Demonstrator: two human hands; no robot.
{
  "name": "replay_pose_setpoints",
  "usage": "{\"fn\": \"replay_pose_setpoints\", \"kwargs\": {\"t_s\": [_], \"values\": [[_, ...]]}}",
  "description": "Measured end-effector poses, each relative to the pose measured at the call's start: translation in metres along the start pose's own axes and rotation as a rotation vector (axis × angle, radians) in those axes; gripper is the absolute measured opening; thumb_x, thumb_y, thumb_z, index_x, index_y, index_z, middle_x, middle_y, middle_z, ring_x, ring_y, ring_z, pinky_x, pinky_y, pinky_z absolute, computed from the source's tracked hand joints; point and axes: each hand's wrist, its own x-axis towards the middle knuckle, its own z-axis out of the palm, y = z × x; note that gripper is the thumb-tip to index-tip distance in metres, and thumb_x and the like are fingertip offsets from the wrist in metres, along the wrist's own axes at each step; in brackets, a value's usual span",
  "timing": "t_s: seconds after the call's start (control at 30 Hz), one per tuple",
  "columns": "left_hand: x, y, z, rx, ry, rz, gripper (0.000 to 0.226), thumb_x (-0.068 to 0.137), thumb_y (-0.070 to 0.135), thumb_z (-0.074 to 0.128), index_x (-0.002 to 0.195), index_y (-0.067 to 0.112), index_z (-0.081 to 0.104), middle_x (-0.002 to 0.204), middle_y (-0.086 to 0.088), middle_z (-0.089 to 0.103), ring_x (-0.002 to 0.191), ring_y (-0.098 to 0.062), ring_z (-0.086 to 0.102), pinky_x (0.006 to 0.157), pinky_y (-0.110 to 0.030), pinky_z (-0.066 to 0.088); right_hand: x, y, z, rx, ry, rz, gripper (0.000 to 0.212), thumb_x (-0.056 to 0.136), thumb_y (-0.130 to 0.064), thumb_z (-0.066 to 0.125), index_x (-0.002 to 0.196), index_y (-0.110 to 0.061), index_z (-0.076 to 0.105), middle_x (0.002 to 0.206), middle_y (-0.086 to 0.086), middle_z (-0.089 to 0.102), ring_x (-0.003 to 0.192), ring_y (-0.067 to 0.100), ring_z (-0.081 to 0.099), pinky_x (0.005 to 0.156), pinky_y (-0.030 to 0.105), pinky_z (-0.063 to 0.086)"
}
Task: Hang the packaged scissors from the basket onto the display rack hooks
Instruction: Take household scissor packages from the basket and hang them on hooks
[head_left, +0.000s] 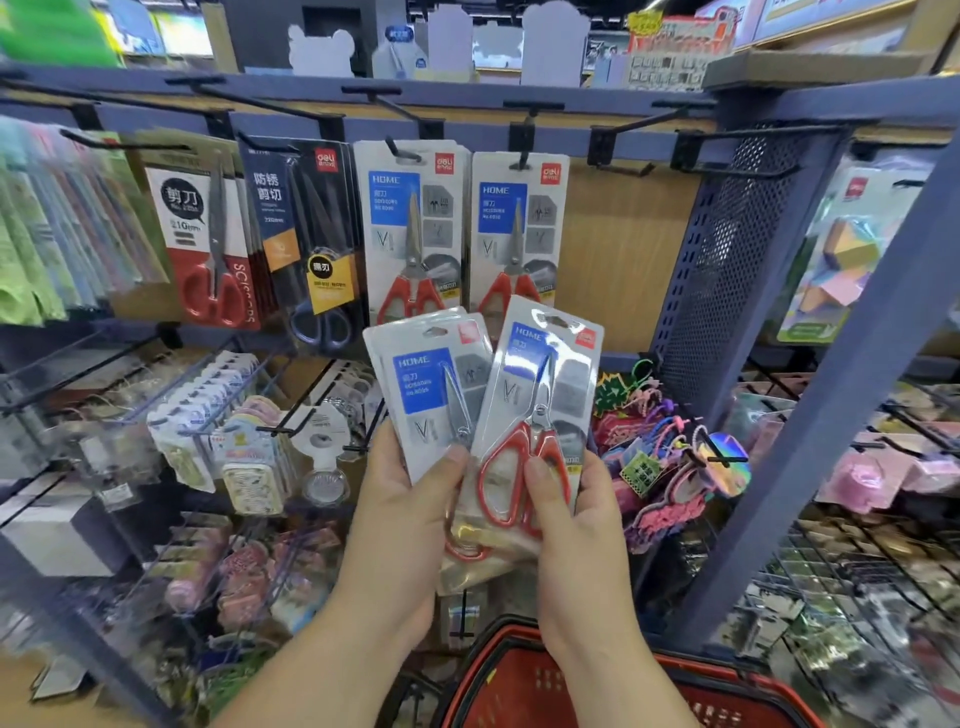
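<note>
My left hand grips a packaged pair of scissors by its lower end, thumb on the front. My right hand grips a second pack of red-handled scissors, fanned to the right and overlapping the first. Both packs are raised in front of the display rack. Two matching packs hang on hooks directly above them. An empty hook juts out to their right. The red basket sits below my wrists at the bottom edge.
Other scissor packs hang at the left. A blue perforated rack post stands at the right. Lower hooks carry small trinkets and colourful accessories. Sticky-note packs hang at far right.
</note>
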Motion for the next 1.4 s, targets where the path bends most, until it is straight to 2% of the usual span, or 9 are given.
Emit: {"fn": "replay_pose_setpoints", "kwargs": {"t_s": [0.17,0.3,0.43,0.6,0.77,1.0,1.1,1.23,1.4], "values": [[0.011,0.006,-0.017,0.104,0.055,0.089,0.037,0.103,0.003,0.060,0.129,0.030,0.062,0.120,0.004,0.078,0.111,-0.022,0.075,0.094,-0.048,0.060,0.013,-0.013,-0.007,-0.113,-0.021,-0.080,0.064,0.081,-0.044,0.083,0.136,-0.024,0.057,0.131,0.004,0.072,0.123,0.031,0.068,0.107,0.067,0.049],[0.020,0.016,-0.032,0.149,0.066,0.147,0.041,0.102,0.000,0.060,0.127,0.032,0.062,0.121,0.007,0.078,0.114,-0.019,0.073,0.088,-0.031,0.060,0.034,-0.046,-0.001,-0.266,-0.152,-0.253,0.021,0.089,-0.023,0.075,0.103,-0.037,0.069,0.104,0.005,0.077,0.100,0.031,0.074,0.093,0.066,0.056],[0.023,0.025,-0.038,0.163,0.077,0.175,0.043,0.101,0.001,0.062,0.134,0.030,0.061,0.123,0.006,0.077,0.115,-0.023,0.073,0.104,-0.054,0.055,0.054,-0.073,0.018,-0.336,-0.167,-0.365,0.015,0.091,-0.028,0.075,0.096,-0.039,0.066,0.100,0.013,0.074,0.091,0.029,0.072,0.089,0.067,0.057],[0.021,0.030,-0.040,0.158,0.077,0.177,0.040,0.101,0.003,0.061,0.128,0.033,0.062,0.118,0.009,0.078,0.109,-0.017,0.075,0.102,-0.049,0.057,0.072,-0.078,0.030,-0.319,-0.157,-0.373,0.016,0.097,-0.024,0.073,0.108,-0.032,0.065,0.106,0.011,0.075,0.102,0.035,0.073,0.085,0.053,0.064],[0.022,0.032,-0.043,0.159,0.080,0.168,0.040,0.101,0.003,0.062,0.127,0.034,0.062,0.119,0.007,0.078,0.111,-0.021,0.075,0.102,-0.056,0.056,0.087,-0.068,0.037,-0.348,-0.144,-0.305,0.010,0.088,-0.044,0.072,0.095,-0.043,0.065,0.107,0.004,0.074,0.106,0.035,0.073,0.085,0.065,0.060],[0.023,0.032,-0.049,0.158,0.073,0.179,0.039,0.101,0.002,0.061,0.126,0.033,0.063,0.120,0.007,0.078,0.111,-0.019,0.075,0.097,-0.047,0.058,0.124,-0.058,0.045,-0.423,-0.017,-0.282,0.047,0.086,-0.048,0.074,0.098,-0.005,0.060,0.092,0.022,0.066,0.080,0.022,0.059,0.083,0.063,0.055],[0.022,0.032,-0.050,0.159,0.067,0.179,0.040,0.101,0.002,0.061,0.126,0.033,0.062,0.121,0.008,0.078,0.112,-0.019,0.074,0.094,-0.044,0.058,0.140,-0.056,0.044,-0.464,0.002,-0.282,0.063,0.080,-0.054,0.072,0.096,0.003,0.052,0.082,0.016,0.056,0.075,0.019,0.050,0.069,0.043,0.044],[0.021,0.035,-0.049,0.140,0.069,0.172,0.039,0.100,0.004,0.061,0.126,0.033,0.063,0.121,0.007,0.078,0.110,-0.020,0.075,0.098,-0.052,0.058,0.150,-0.049,0.033,-0.536,0.020,-0.262,0.033,0.087,-0.049,0.076,0.094,-0.019,0.063,0.091,0.001,0.071,0.083,0.016,0.066,0.079,0.041,0.053],[0.020,0.039,-0.048,0.129,0.067,0.181,0.037,0.099,0.007,0.063,0.124,0.034,0.064,0.120,0.008,0.078,0.111,-0.018,0.075,0.099,-0.057,0.057,0.137,-0.041,0.016,-0.615,0.163,-0.262,0.046,0.088,-0.049,0.078,0.121,-0.025,0.056,0.127,-0.001,0.061,0.101,0.004,0.063,0.093,0.041,0.057]]}}
